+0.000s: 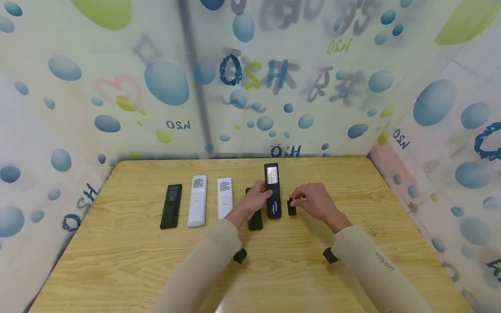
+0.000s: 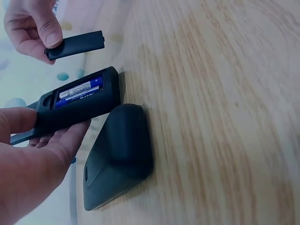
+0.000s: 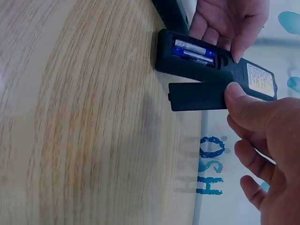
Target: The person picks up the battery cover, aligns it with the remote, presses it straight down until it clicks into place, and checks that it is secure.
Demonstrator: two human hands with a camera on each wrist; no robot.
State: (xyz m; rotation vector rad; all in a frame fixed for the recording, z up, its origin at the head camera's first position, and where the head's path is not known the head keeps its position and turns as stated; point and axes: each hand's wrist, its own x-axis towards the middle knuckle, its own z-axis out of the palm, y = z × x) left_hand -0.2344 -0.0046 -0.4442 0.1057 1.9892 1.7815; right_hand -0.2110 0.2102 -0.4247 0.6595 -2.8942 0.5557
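Observation:
My left hand (image 1: 256, 200) grips a black remote control (image 1: 272, 187) by its sides, thumb on top. The remote lies back side up, a white label at its far end. Its battery compartment is uncovered, and two blue-and-silver batteries (image 2: 80, 92) sit side by side inside. To the right, my right hand (image 1: 315, 201) pinches the black battery cover (image 3: 197, 97) between thumb and fingers, apart from the remote. A second black remote (image 1: 255, 220) lies just left of the held one, partly hidden under my left hand in the head view.
Further left on the wooden table (image 1: 293, 278) lie a white remote (image 1: 225, 198), another white remote (image 1: 197, 201) and a black remote (image 1: 171, 206), roughly in a row. A patterned wall (image 1: 250, 108) rises behind the table's far edge.

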